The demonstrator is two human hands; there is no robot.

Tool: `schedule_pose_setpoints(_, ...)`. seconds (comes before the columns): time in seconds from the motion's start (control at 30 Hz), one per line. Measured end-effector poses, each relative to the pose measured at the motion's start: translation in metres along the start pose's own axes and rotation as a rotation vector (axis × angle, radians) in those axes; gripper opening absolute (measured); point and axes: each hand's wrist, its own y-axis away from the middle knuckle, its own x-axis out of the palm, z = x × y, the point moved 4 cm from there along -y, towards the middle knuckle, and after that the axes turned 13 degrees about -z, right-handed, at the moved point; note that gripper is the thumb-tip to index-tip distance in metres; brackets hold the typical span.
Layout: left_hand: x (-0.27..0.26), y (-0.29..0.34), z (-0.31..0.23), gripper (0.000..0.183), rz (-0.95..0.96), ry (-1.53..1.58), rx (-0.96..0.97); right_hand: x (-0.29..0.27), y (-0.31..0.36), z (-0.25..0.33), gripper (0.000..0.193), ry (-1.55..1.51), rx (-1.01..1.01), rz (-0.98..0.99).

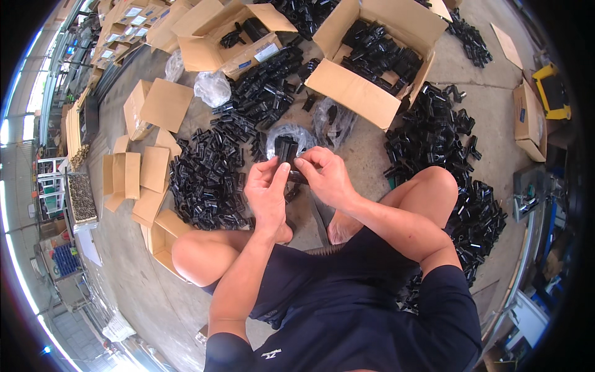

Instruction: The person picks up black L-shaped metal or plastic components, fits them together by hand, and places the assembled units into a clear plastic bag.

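Observation:
Between my two hands, in front of my lap, is a black pipe joint (pixel 286 149) with short tube-like arms. The thumb and fingers of my left hand (pixel 265 193) close on its left side. My right hand (pixel 330 178) pinches it from the right with thumb and forefinger. Part of the piece is hidden behind my fingers. Just beyond it lies a crumpled clear plastic bag (pixel 302 132). A heap of similar black joints (pixel 207 177) spreads on the floor to the left, and another heap (pixel 420 133) lies to the right, beside my knee.
A large open carton (pixel 353 93) holding black joints stands ahead, with another open carton (pixel 214 54) left of it. More clear plastic (pixel 212 88) and cardboard pieces (pixel 155 167) lie to the left. A yellow-edged object (pixel 551 93) is at far right.

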Motion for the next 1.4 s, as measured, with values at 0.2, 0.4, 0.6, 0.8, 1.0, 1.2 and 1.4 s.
schedule_pose_setpoints(0.2,0.002,-0.001,-0.003,0.022,-0.003,0.029,0.033,-0.003,-0.008,0.005,0.018,-0.016,-0.074,0.047)
schedule_pose_setpoints(0.4,0.004,0.001,-0.004,0.022,0.0,0.023,0.019,-0.005,-0.006,0.009,0.017,-0.119,0.173,0.052)
schedule_pose_setpoints(0.6,0.006,0.0,-0.004,0.021,-0.023,0.0,0.015,-0.008,-0.009,0.009,0.016,0.033,-0.235,-0.012)
schedule_pose_setpoints(0.8,0.005,0.0,-0.005,0.021,0.0,-0.021,0.049,-0.009,-0.012,0.012,0.016,-0.131,0.24,0.121)
schedule_pose_setpoints(1.0,0.004,-0.003,-0.001,0.02,-0.018,-0.011,0.043,-0.007,-0.012,0.006,0.019,-0.058,0.103,0.11)
schedule_pose_setpoints(1.2,0.002,-0.002,-0.002,0.021,0.006,0.009,0.056,-0.008,-0.01,0.013,0.022,-0.141,0.254,0.173)
schedule_pose_setpoints(1.4,0.003,0.0,-0.005,0.022,-0.021,0.05,-0.018,-0.008,-0.012,0.01,0.021,-0.091,0.075,0.148)
